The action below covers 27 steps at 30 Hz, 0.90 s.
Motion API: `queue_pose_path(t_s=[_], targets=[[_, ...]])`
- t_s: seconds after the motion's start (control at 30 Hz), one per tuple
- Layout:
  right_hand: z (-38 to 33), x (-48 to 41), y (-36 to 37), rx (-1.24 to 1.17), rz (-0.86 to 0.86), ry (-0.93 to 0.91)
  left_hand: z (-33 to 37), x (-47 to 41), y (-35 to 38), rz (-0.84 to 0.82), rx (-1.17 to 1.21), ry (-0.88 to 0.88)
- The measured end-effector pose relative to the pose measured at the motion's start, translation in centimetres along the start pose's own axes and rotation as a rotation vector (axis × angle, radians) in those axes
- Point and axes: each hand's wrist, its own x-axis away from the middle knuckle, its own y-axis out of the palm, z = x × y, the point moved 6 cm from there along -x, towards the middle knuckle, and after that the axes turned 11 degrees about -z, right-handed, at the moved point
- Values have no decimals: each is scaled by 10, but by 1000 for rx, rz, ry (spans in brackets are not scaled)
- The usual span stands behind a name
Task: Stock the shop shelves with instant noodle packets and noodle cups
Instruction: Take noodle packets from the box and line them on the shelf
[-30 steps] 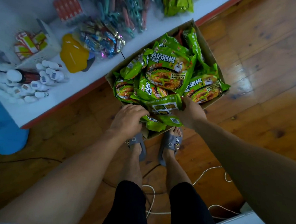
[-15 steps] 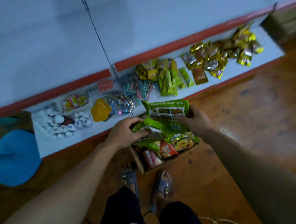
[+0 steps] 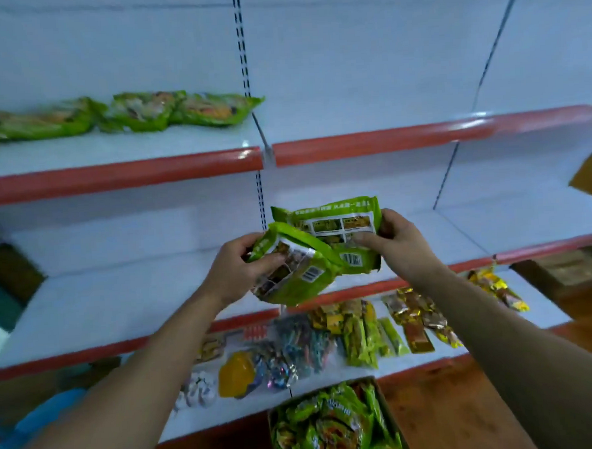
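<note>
My left hand [image 3: 237, 270] grips a green noodle packet [image 3: 295, 277] with its back side and barcode facing me. My right hand [image 3: 396, 238] pinches a second green noodle packet [image 3: 335, 218] just behind and above the first. Both packets overlap at chest height in front of the middle shelf [image 3: 120, 295]. Three green noodle packets [image 3: 137, 110] lie in a row on the upper shelf [image 3: 385, 123], at the left. A cardboard box [image 3: 336, 424] with several more green packets stands on the floor below.
The white shelves have red front edges [image 3: 420, 138]. The bottom shelf carries small snack packs [image 3: 362, 330], a yellow item [image 3: 235, 375] and white pieces [image 3: 197, 389]. A blue object [image 3: 34, 420] sits low left. Wooden floor [image 3: 445, 408] lies to the right of the box.
I have straightened up from the box. Both hands lifted the two packets from box level to the middle shelf height, and the view rose from the floor to the shelves.
</note>
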Motion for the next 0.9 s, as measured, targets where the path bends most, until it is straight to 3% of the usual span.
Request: queue_pose_path(t_s=[0.2, 0.4, 0.67, 0.9], targets=[[-115, -22, 0, -120, -20, -256, 102, -3, -71, 89, -38, 208], [-202, -58, 15, -221, -35, -393, 157, -3, -153, 170, -38, 315], [-242, -148, 69, -358, 62, -345, 147, -24, -289, 401, -44, 316], [-254, -220, 114, -187, 347, -307, 111, -70, -368, 649, -453, 315]])
